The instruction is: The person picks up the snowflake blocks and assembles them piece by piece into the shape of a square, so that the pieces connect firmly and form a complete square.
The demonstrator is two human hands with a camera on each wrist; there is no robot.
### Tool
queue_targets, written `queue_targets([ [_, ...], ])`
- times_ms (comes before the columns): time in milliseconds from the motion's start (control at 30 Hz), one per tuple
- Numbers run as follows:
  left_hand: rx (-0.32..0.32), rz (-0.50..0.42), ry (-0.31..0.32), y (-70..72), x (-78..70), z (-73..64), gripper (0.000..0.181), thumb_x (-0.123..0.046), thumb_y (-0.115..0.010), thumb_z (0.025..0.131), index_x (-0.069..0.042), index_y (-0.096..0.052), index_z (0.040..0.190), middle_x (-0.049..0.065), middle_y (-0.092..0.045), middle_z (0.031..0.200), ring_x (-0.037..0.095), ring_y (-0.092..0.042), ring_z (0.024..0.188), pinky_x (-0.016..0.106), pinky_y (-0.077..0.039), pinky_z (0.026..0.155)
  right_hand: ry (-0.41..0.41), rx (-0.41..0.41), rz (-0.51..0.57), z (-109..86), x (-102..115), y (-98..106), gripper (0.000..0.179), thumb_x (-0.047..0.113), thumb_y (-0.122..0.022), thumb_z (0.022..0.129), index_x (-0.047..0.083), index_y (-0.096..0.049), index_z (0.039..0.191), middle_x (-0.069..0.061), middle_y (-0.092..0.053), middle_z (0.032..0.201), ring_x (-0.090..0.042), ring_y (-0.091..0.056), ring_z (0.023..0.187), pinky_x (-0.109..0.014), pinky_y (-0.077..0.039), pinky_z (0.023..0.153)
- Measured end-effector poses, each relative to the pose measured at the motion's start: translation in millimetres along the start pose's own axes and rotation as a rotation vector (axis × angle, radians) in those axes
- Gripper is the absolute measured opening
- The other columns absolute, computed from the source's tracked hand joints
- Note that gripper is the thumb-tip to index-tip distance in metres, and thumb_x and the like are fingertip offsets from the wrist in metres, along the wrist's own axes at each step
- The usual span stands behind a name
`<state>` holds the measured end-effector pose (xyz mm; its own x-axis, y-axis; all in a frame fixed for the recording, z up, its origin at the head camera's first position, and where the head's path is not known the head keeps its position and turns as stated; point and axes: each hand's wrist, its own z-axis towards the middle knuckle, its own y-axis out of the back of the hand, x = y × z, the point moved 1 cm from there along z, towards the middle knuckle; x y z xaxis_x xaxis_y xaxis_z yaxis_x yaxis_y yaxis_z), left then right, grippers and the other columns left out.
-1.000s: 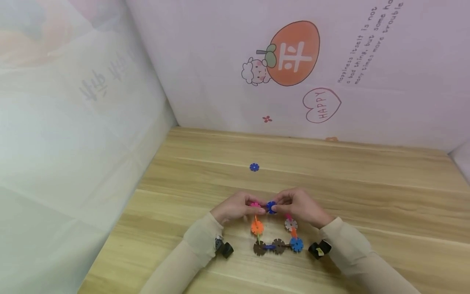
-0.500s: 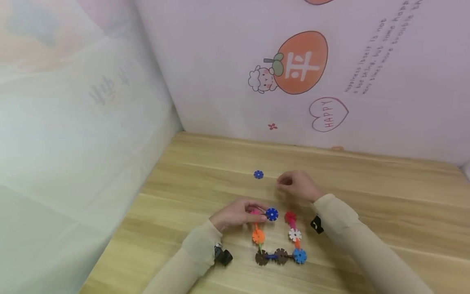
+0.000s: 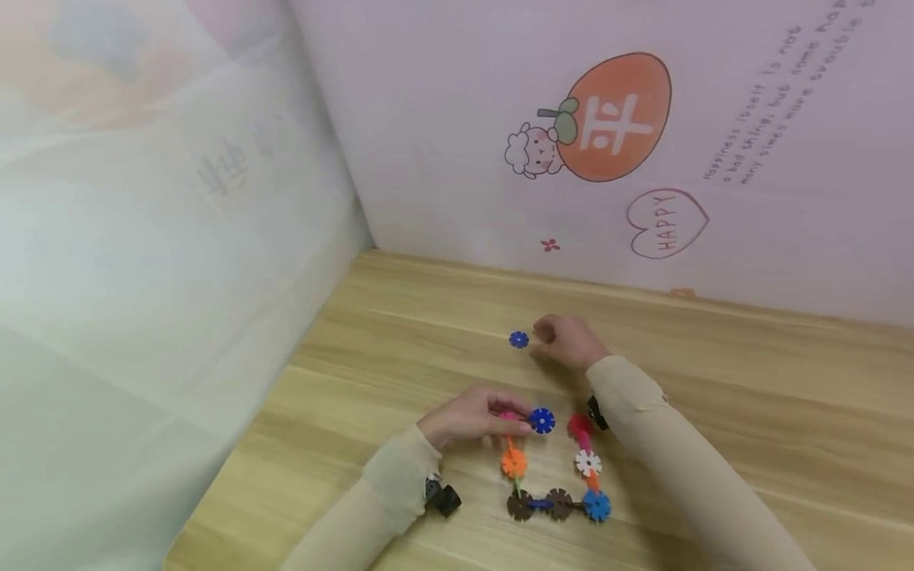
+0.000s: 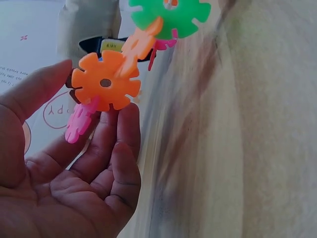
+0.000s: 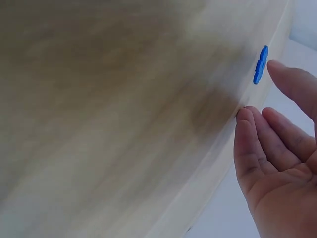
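My left hand (image 3: pixel 477 415) pinches one end of a chain of interlocking plastic snowflake discs, near a pink disc (image 3: pixel 508 415) and a dark blue disc (image 3: pixel 542 420). In the left wrist view an orange disc (image 4: pixel 111 82) shows at the fingertips, with a pink disc (image 4: pixel 80 121) slotted into it and a green disc (image 4: pixel 173 17) beyond. The chain bends in a U through brown discs (image 3: pixel 520 505) to a red disc (image 3: pixel 579 426) at its other end. My right hand (image 3: pixel 571 341) holds nothing; its parted thumb and fingers are beside a loose blue snowflake disc (image 3: pixel 519 339).
Everything lies on a wood-grain table (image 3: pixel 400 333). A printed pink-white sheet (image 3: pixel 443 159) stands along the table's back edge and a pale sheet (image 3: pixel 214 277) along its left side. Each wrist carries a small black camera (image 3: pixel 444 498).
My right hand has let go of the dark blue disc at the chain's end and moved up and left to the loose blue disc. The left hand keeps its hold. The head view has shifted slightly.
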<state>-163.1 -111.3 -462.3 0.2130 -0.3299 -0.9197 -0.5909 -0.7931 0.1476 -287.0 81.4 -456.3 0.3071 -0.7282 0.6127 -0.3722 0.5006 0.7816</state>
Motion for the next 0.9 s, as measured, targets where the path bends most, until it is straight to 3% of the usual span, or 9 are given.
queue_targets([
  [367, 0.008, 0.045, -0.003, -12.4, 0.0, 2.0, 0.031, -0.020, -0.075, 0.089, -0.012, -0.071, 0.118, -0.002, -0.073, 0.096, 0.015, -0.064, 0.066, 0.026, -0.052, 0.061, 0.074, 0.012, -0.138, 8.1, 2.3, -12.1, 0.037, 0.010, -0.076, 0.085, -0.005, -0.065, 0.118, -0.019, -0.070, 0.107, -0.032, -0.065, 0.099, -0.047, -0.054, 0.092],
  [567, 0.020, 0.010, -0.003, -13.5, -1.8, 2.4, 0.031, -0.020, -0.074, 0.089, -0.011, -0.070, 0.119, 0.000, -0.073, 0.099, 0.017, -0.066, 0.071, 0.031, -0.057, 0.067, 0.092, 0.022, -0.153, 7.0, -2.2, -12.6, 0.032, 0.007, -0.076, 0.084, -0.004, -0.068, 0.112, -0.019, -0.070, 0.107, -0.033, -0.065, 0.100, -0.047, -0.053, 0.094],
  [700, 0.010, 0.011, -0.003, -9.4, -3.9, 3.5, 0.029, -0.021, -0.073, 0.090, -0.011, -0.069, 0.118, 0.002, -0.072, 0.097, 0.015, -0.065, 0.072, 0.034, -0.059, 0.068, 0.123, 0.029, -0.112, -3.3, -8.5, -5.2, 0.022, 0.005, -0.074, 0.084, 0.000, -0.071, 0.105, -0.017, -0.072, 0.103, -0.033, -0.066, 0.099, -0.047, -0.054, 0.092],
  [900, -0.050, 0.124, -0.007, -0.5, -5.6, 8.6, 0.022, -0.032, -0.068, 0.094, -0.016, -0.073, 0.108, -0.001, -0.071, 0.095, 0.012, -0.060, 0.076, 0.029, -0.054, 0.065, 0.110, 0.017, -0.016, -33.9, -21.8, 6.8, 0.019, 0.004, -0.069, 0.089, 0.001, -0.071, 0.108, -0.016, -0.073, 0.106, -0.032, -0.068, 0.100, -0.048, -0.055, 0.092],
])
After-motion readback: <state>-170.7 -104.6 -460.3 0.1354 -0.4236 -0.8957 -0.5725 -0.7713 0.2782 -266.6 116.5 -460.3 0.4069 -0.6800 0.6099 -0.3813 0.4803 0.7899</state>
